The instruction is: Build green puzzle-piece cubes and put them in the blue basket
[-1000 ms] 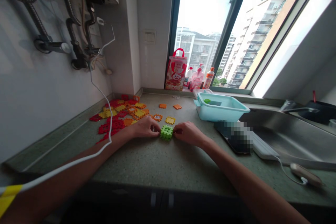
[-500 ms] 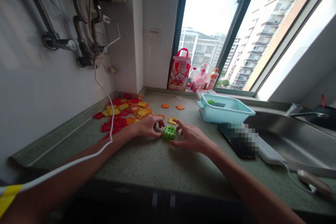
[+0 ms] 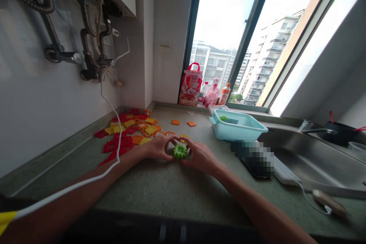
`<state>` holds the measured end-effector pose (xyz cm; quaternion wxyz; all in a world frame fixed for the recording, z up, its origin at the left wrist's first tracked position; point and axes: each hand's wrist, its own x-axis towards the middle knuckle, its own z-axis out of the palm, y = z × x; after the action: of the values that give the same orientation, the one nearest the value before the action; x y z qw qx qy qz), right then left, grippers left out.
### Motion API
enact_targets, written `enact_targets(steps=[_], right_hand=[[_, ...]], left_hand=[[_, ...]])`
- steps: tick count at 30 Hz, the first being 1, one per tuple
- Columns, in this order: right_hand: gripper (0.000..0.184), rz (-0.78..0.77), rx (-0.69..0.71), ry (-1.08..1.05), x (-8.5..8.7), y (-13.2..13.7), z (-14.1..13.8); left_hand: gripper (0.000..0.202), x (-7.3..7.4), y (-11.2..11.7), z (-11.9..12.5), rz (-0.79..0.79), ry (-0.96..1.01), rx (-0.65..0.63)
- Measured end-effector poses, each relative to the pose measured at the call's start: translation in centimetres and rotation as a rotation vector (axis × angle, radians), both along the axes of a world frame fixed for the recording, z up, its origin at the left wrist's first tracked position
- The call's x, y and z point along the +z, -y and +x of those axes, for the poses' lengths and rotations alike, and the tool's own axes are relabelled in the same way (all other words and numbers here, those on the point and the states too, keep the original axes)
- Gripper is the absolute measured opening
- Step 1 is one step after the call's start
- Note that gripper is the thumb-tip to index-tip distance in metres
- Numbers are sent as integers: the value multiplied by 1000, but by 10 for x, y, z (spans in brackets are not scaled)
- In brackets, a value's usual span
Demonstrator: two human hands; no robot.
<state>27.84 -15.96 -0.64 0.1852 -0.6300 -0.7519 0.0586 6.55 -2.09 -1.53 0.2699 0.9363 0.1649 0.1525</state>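
A small green cube (image 3: pixel 180 151) built of interlocking plastic tiles sits on the grey-green counter (image 3: pixel 171 187). My left hand (image 3: pixel 159 147) grips its left side with curled fingers. My right hand (image 3: pixel 200 156) closes round its right side and top. Both hands hold the cube between them, just above or on the counter. A yellow tile (image 3: pixel 184 136) lies right behind the cube, partly hidden by my fingers.
Loose red, orange and yellow tiles (image 3: pixel 128 131) are heaped at the back left by the wall. A pale blue tub (image 3: pixel 237 126) stands right of the hands, a dark phone (image 3: pixel 253 158) beside it, then a steel sink (image 3: pixel 320 160). A white cable (image 3: pixel 114 129) hangs down.
My fingers had spread off the cube half a second ago; now both hands have closed round it again. The view has shifted slightly.
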Motion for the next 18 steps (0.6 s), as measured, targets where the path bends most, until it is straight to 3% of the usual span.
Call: enact_targets(steps=[8, 18], right_hand=[[94, 56, 121, -20, 0, -1, 12], [92, 56, 87, 6, 1, -5, 8]], left_hand=[[83, -1, 6, 3, 26, -12, 66], [88, 2, 1, 1, 30, -19, 37]])
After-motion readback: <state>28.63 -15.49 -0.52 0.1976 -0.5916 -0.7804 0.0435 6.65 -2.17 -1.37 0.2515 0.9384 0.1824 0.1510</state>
